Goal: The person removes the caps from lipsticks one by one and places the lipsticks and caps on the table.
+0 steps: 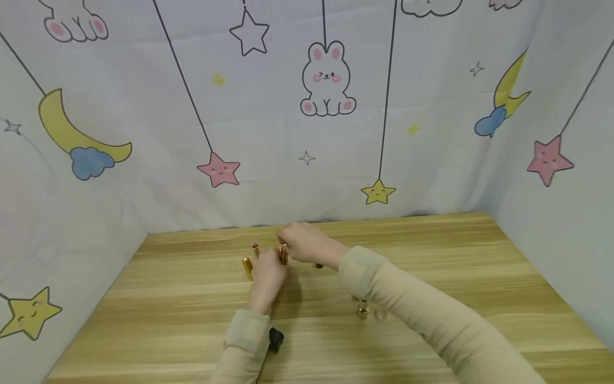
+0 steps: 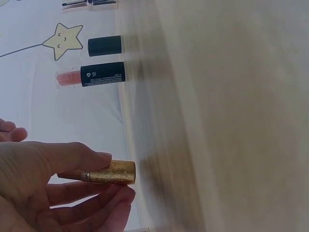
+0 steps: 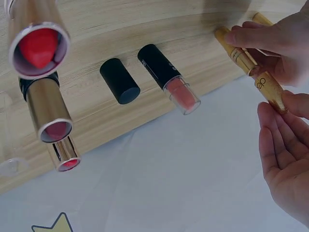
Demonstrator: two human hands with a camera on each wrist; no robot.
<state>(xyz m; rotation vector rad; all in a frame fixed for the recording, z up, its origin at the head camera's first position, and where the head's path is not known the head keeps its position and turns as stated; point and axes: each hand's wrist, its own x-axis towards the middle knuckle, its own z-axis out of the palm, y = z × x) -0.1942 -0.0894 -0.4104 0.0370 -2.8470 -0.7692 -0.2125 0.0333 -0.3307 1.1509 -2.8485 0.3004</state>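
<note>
My left hand point(image 2: 63, 188) grips a gold lipstick tube point(image 2: 116, 172) between thumb and fingers, its base toward the tabletop. Just above it, my right hand point(image 3: 289, 154) pinches a gold lipstick cap point(image 3: 268, 92) with dark lettering. In the right wrist view the cap's open end meets the top of the tube, where a bit of pinkish lipstick shows between them. From the head view, both hands point(image 1: 301, 242) are close together near the back of the table, and the fingers partly hide the lipstick. Another gold tube point(image 1: 247, 268) is left of my left hand.
A lipstick with a red tip point(image 1: 256, 249) rises behind the left hand. A black lipstick point(image 3: 159, 63) with a pink tip under a clear cover stands beside a black cap point(image 3: 119, 81). Further along are several gold lipsticks point(image 3: 48, 104) and a clear cap point(image 3: 12, 166). Patterned cloth point(image 1: 268, 122) hangs behind the table.
</note>
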